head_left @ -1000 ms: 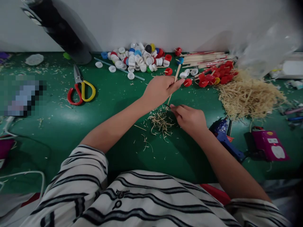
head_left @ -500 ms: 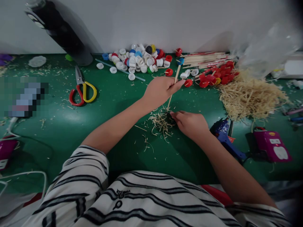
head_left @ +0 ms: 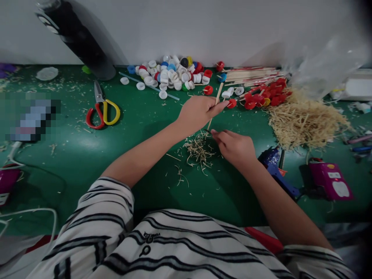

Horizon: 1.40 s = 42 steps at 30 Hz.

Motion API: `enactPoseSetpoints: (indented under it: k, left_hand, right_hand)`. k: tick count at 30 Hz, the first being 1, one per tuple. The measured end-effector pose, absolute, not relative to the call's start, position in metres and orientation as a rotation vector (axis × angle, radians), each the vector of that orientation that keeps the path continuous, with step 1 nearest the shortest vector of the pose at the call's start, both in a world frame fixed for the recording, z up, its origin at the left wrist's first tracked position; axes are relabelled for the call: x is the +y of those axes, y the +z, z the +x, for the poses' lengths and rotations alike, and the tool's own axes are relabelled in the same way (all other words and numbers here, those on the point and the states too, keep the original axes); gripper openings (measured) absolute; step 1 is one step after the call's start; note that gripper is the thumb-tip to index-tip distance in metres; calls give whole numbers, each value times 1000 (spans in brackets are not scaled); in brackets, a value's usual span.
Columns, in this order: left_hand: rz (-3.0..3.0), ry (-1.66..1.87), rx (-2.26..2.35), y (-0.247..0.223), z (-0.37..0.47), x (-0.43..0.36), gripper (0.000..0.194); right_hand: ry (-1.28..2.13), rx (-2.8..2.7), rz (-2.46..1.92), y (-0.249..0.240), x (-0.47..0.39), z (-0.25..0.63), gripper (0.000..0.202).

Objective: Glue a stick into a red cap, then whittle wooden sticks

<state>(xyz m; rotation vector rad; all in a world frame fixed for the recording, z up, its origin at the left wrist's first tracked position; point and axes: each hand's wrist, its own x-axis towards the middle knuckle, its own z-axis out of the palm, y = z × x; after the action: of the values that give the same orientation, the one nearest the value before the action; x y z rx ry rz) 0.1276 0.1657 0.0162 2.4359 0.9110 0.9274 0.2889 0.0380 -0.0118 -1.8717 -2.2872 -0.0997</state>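
My left hand (head_left: 199, 110) is closed around a wooden stick (head_left: 219, 93), which slants down toward me with its lower end above the table. My right hand (head_left: 234, 146) is just below and to the right, fingers pinched on a small dark blade (head_left: 207, 131), mostly hidden by the fingertips. The blade is at the stick's lower end; whether it touches the wood I cannot tell. Under the stick lies a small heap of thin curled wood shavings (head_left: 199, 151).
Beyond my hands are piled bottle caps (head_left: 171, 75), a bundle of sticks (head_left: 250, 75) and red caps on sticks (head_left: 270, 95). Scissors (head_left: 101, 106) and a black bottle (head_left: 81, 42) are at left. A larger shavings heap (head_left: 308, 120), blue glue gun (head_left: 277, 172) and purple box (head_left: 331, 180) are right.
My right hand has moved slightly up along the stick, away from me, with the blade now showing more. My left hand keeps its hold on the stick, almost unmoved.
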Motion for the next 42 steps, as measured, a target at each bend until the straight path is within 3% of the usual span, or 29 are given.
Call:
enactPoseSetpoints:
  k: [25,33,37,42]
  left_hand:
    - [2708,900,895,5,130,161,60]
    - [2936,352,571,-17,142,143,33]
    - [2673,582,782,-15,134,159,57]
    - [2296,918,777,0,125,171,64]
  right_hand:
    - [264,-2471,-1999,1,30,305,36]
    - [389,-2353,-2077,0,27,337,27]
    - [499,-2332,-1970,-2,27,338,28]
    - [576,-2188,-1875,-7,29,338,27]
